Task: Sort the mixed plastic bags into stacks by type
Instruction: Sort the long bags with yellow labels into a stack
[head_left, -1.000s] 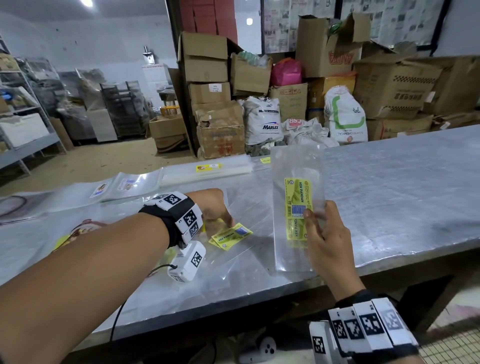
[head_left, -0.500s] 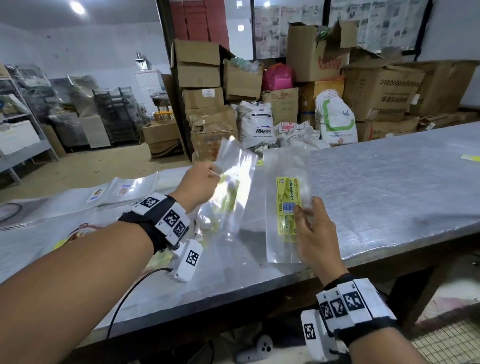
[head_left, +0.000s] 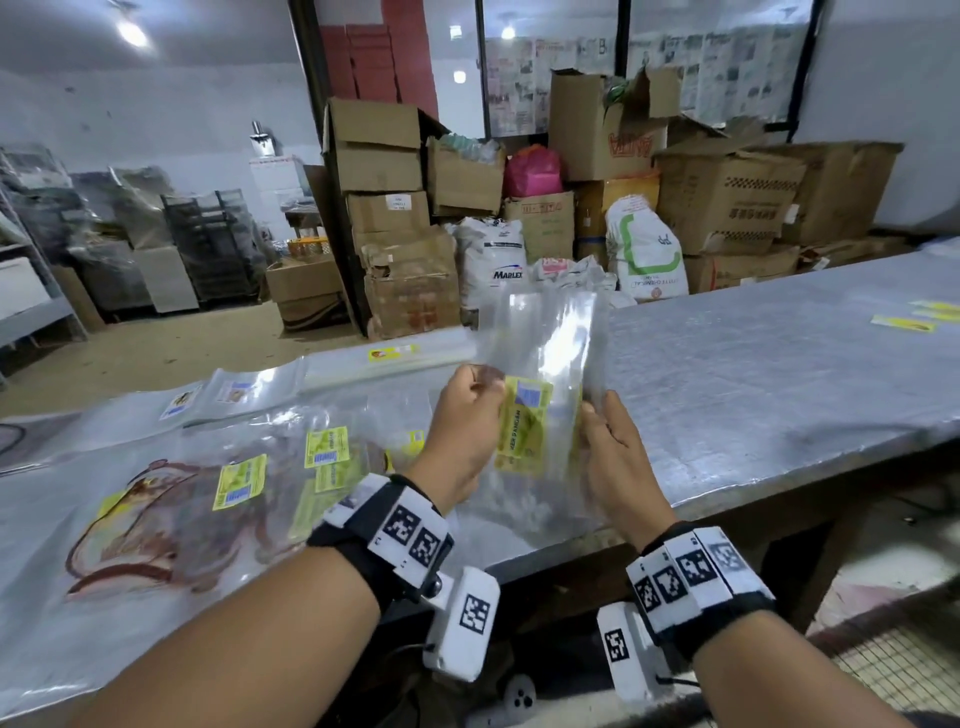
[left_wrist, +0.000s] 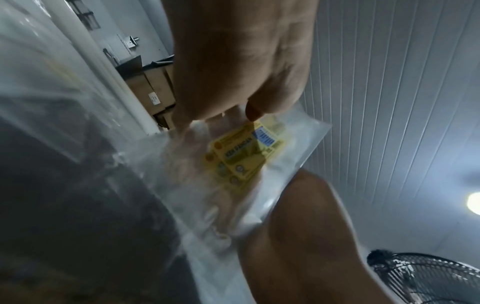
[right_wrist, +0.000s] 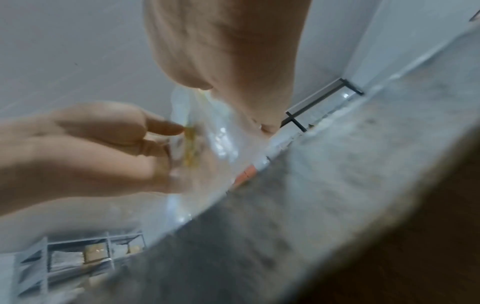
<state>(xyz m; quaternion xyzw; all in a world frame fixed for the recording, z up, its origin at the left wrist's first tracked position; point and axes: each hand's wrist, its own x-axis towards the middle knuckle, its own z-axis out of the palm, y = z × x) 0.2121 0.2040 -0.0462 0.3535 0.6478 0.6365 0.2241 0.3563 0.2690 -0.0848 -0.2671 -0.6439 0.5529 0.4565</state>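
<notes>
Two clear plastic bags with yellow labels (head_left: 537, 400) stand upright together above the front of the steel table (head_left: 753, 395). My left hand (head_left: 485, 382) pinches their left edge near the label. My right hand (head_left: 595, 421) grips their right edge, thumb on the front. In the left wrist view the left fingers (left_wrist: 249, 111) pinch the bags (left_wrist: 241, 156) just above the label. The right wrist view is blurred, with the bags (right_wrist: 207, 144) between both hands. Mixed clear bags with yellow labels (head_left: 324, 452) lie loose on the table to the left.
A large clear bag with a brown print (head_left: 156, 525) lies at front left. A flat stack of long bags (head_left: 395, 353) and small-labelled bags (head_left: 234, 389) lie along the far edge. More yellow-labelled bags (head_left: 904, 325) lie at far right. Cardboard boxes (head_left: 384, 171) and sacks stand behind the table.
My left hand lifted a yellow-label bag off the table and brought it right, against the bag in my right hand. Both hands now hold the two bags together.
</notes>
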